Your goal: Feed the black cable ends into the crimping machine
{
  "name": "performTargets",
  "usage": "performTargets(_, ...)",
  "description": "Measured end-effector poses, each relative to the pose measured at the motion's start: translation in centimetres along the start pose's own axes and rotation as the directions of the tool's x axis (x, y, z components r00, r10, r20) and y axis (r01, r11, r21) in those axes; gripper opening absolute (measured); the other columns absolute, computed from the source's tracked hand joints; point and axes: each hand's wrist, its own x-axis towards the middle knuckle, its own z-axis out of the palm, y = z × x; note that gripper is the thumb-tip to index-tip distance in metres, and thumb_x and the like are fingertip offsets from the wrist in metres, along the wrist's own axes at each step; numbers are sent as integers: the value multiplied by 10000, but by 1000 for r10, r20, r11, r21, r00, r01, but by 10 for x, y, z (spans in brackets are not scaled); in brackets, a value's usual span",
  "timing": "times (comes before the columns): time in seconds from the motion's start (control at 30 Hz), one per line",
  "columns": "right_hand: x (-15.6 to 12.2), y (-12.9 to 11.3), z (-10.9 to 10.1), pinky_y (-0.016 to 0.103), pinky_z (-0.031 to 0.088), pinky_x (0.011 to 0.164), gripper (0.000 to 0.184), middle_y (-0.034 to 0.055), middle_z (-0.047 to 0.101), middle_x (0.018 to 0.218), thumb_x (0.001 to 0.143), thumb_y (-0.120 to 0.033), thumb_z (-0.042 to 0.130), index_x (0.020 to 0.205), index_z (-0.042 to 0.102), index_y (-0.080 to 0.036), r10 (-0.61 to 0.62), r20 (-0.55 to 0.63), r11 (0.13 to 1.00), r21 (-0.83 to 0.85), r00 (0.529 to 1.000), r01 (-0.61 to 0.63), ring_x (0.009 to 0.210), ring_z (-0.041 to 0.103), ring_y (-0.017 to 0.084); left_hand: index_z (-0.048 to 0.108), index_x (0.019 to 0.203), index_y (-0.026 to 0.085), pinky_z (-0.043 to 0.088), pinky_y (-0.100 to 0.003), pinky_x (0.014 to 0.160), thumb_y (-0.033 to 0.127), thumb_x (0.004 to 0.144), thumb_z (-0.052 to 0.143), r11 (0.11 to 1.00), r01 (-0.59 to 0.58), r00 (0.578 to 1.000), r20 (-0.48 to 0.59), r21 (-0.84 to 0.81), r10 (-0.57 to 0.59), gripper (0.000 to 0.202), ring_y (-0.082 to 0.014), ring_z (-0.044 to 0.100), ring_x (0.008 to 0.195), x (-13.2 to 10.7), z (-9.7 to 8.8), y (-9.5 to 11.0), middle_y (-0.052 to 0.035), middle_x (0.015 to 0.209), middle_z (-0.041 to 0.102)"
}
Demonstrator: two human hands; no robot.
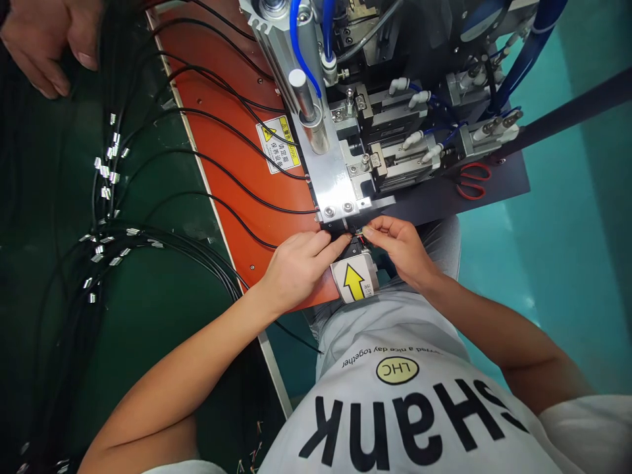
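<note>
At the near end of a metal machine (336, 187), my two hands meet. My left hand (299, 266) is closed, thumb and index finger pressed at the dark slot under the machine's front plate; what they hold is hidden. A black cable (241, 227) runs over the orange panel and disappears under this hand. My right hand (401, 250) pinches at thin coloured wires (364, 241), just right of the left fingertips. Right below the fingers sits a block with a yellow arrow label (353, 282).
More black cables with shiny metal ends (106, 174) lie on the dark green table (148, 309) at left. Red-handled scissors (473, 181) rest on the machine's dark base. Another person's hand (52, 43) is at the upper left. A warning label (278, 145) marks the orange panel (227, 178).
</note>
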Motion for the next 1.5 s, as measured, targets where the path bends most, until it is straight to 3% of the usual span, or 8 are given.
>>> performTargets(0.3,1,5,3,287,427,623,254,1,605,712,805,-429,717,754,625,-198,-89,-37,988,-128,995,83,643,521,140,575,1274,180,415,-301,629,128,981,390,998,-10,999,-34,67,13,351,-165,532,702,0,2,2,-34,772,597)
performTargets(0.5,-1,10,4,304,455,684,153,21,642,785,875,-354,635,805,632,-218,-299,-122,857,-472,946,210,697,557,164,587,1273,196,377,-308,611,132,977,387,997,5,1000,-27,73,-3,363,-161,526,684,-1,3,5,-38,771,604)
performTargets(0.7,-3,2,-8,300,466,619,196,26,665,784,886,-393,633,879,678,-202,-197,-8,907,-382,980,179,633,562,154,580,1266,173,377,-302,624,126,971,409,998,-3,999,-39,67,6,344,-164,530,706,-1,2,6,-45,808,624)
performTargets(0.87,-6,-3,-1,294,455,673,125,19,667,864,873,-325,662,894,699,-208,-440,-60,783,-514,896,351,647,538,128,577,1270,168,377,-305,622,138,976,414,996,1,999,-44,86,3,337,-165,523,695,-2,2,6,-41,802,621)
performTargets(1.0,-3,3,4,289,450,678,64,8,632,813,877,-251,637,851,667,-200,-494,-17,720,-568,869,398,641,528,124,576,1278,185,372,-305,623,142,983,398,996,15,999,-32,86,-12,347,-162,525,689,-4,2,6,-33,772,603)
performTargets(1.13,0,13,3,284,468,693,77,11,606,835,896,-270,616,861,632,-204,-492,-28,768,-485,870,418,667,525,128,572,1282,179,366,-305,618,143,978,415,997,5,999,-45,73,-2,344,-162,524,692,-5,3,5,-35,785,606)
performTargets(1.33,4,22,2,283,469,692,122,16,611,817,901,-325,624,863,622,-209,-413,-48,832,-427,909,356,696,538,141,570,1281,178,362,-308,613,136,973,421,997,3,998,-56,83,2,345,-160,516,685,-5,4,5,-33,788,608)
performTargets(1.5,5,23,-2,257,435,575,186,-4,590,735,891,-384,638,858,603,-205,-300,-47,908,-319,953,270,598,512,119,567,1278,171,369,-307,618,140,973,424,997,1,998,-57,80,4,338,-162,511,686,-5,4,5,-34,780,602)
